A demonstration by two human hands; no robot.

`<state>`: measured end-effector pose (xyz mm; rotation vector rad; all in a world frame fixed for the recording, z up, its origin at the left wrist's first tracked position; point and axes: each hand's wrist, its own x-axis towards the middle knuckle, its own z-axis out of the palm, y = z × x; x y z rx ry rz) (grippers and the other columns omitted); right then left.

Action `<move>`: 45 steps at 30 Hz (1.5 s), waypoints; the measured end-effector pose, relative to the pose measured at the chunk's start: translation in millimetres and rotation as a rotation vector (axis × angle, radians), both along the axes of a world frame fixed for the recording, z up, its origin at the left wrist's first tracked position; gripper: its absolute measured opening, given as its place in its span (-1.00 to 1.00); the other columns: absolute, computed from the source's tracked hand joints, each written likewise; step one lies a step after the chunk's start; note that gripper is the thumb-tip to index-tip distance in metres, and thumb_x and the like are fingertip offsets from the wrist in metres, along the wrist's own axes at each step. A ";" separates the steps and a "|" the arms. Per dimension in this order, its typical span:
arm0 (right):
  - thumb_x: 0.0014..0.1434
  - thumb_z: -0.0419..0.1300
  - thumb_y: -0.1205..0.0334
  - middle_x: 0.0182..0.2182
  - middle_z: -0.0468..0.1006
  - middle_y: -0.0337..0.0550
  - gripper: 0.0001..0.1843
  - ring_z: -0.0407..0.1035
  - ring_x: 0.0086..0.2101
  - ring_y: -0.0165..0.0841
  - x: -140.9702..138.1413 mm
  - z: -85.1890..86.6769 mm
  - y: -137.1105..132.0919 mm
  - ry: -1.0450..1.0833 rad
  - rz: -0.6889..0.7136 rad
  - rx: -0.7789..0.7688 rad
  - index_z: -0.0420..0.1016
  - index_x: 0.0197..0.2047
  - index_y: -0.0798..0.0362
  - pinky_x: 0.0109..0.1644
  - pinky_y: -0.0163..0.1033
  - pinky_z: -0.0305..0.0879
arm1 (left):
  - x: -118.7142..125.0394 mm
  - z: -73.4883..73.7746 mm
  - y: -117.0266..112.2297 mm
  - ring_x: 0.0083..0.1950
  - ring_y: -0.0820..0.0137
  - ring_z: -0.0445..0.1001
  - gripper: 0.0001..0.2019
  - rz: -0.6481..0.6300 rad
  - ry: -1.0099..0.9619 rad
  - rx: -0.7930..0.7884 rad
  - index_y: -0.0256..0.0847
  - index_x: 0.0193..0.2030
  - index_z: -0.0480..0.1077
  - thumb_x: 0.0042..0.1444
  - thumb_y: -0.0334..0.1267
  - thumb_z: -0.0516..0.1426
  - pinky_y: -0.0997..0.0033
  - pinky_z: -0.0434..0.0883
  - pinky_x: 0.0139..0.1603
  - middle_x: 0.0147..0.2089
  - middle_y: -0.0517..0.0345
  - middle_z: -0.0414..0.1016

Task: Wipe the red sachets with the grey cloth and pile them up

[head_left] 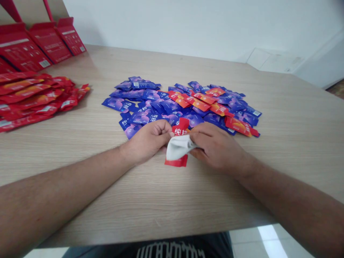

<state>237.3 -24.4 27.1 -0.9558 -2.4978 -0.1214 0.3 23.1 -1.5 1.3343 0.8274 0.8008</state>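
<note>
Head view: two hands closed on a red sachet (pixel 180 126) and a white sheet (pixel 178 148)

Watching from beside the table, you can see the person bent over a wood-grain tabletop (pixel 172 204), forearms angled in until the hands nearly meet. The left hand (pixel 147 140) is curled, with its fingertips (pixel 169 134) pressed against the left edge of the sachet. It seems closed on the sachet, though the fingers hide how much it has. The right hand (pixel 217 148) comes over from the other side, its fingers bent down and pinching the right end of the crumpled sheet, possibly a wipe.

The sachet's long axis runs almost straight away from the person, tipped only slightly. Its red ends show above and below the white sheet lying across its middle. The left hand is nearer the sachet's far end, the right nearer the sheet's pinched end.

Just beyond the hands lies a loose heap of blue sachets (pixel 150 104), with orange-red sachets (pixel 200 102) scattered on top. Farther left are a pile of red sachets (pixel 34 96) and a row of red cartons (pixel 44 43). A white wall (pixel 172 25) stands behind the table.
</note>
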 end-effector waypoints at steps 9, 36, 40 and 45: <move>0.41 0.23 0.21 -0.13 0.59 -0.01 -0.89 0.46 -0.12 -0.14 -2.2 0.7 -2.0 -0.040 0.086 -0.035 0.51 -0.09 0.07 -0.02 -0.09 0.38 | -0.6 -0.2 0.2 -0.51 0.56 0.34 -0.84 0.003 0.001 0.005 -0.21 -0.28 0.37 0.20 -0.25 0.27 0.59 0.29 -0.49 -0.47 0.31 0.42; 0.42 0.24 0.12 -0.13 0.58 0.02 -0.84 0.45 -0.11 -0.12 4.8 3.2 3.3 0.029 -0.096 -0.019 0.47 -0.12 0.04 -0.02 -0.06 0.39 | -0.6 -0.6 -0.3 -0.51 0.55 0.28 -0.80 0.006 0.024 0.026 -0.19 -0.30 0.36 0.20 -0.21 0.29 0.55 0.23 -0.48 -0.47 0.30 0.39; 0.41 0.26 0.09 -0.15 0.57 0.02 -0.81 0.44 -0.13 -0.13 4.0 1.1 5.7 0.059 -0.128 -0.033 0.46 -0.16 0.03 -0.05 -0.07 0.38 | -0.1 0.4 -1.0 -0.52 0.55 0.26 -0.79 0.025 0.043 0.034 -0.19 -0.31 0.36 0.20 -0.20 0.30 0.55 0.18 -0.50 -0.49 0.30 0.37; 0.44 0.19 0.18 -0.12 0.59 0.01 -0.87 0.45 -0.11 -0.14 -3.5 1.9 -4.0 -0.029 0.066 -0.057 0.51 -0.10 0.04 -0.02 -0.07 0.39 | -0.4 2.7 -2.5 -0.53 0.56 0.25 -0.85 0.031 0.055 0.076 -0.19 -0.31 0.37 0.20 -0.25 0.26 0.55 0.18 -0.50 -0.49 0.30 0.38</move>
